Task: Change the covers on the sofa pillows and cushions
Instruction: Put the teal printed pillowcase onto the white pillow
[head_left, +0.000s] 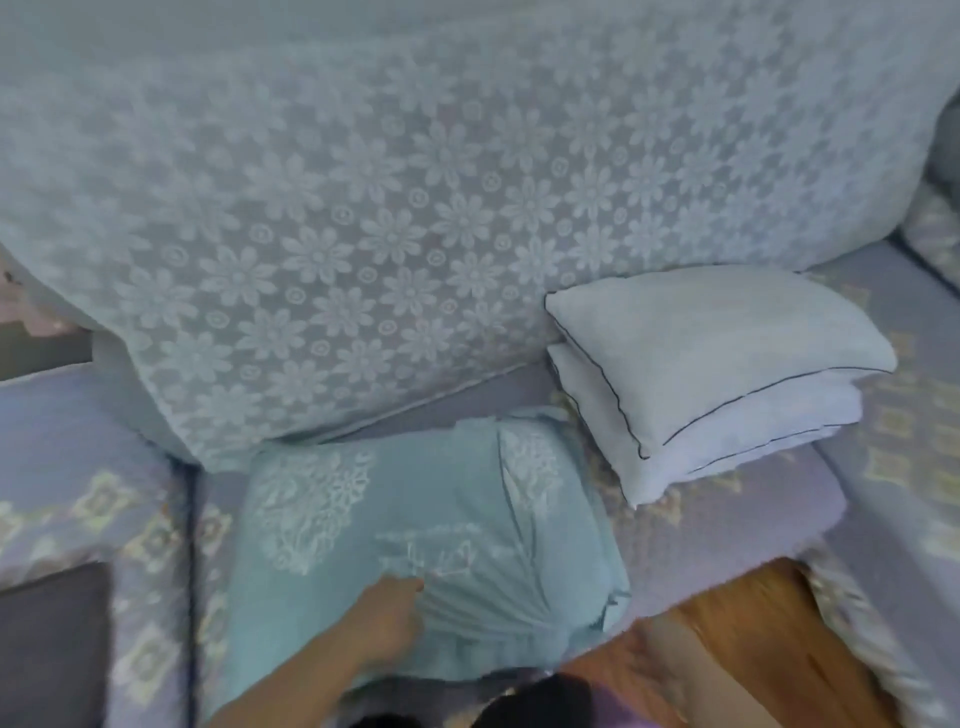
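Gripping a bunched fold of the teal pillow cover (415, 525) with the left hand (387, 621), fingers curled into the cloth so that creases fan out from the grip. Reaching in from the bottom edge on a bare forearm. Cannot tell about the right hand: only a blurred pale shape at the lower right, too smeared to read.

Lying on the sofa seat (727, 519), just in front of the person, with white lace-like prints on top and its far end touching the big back cushion (363, 208). Wearing a pale cover full of white flowers and leaning against the back of the sofa.

Stacked just to the right of the teal one, two white pillows (717, 364) with thin dark piping along the edges, the top one tilted a little. Showing purple cloth with yellow patterns on the seat, and a strip of brown wooden floor (753, 649) at the lower right.
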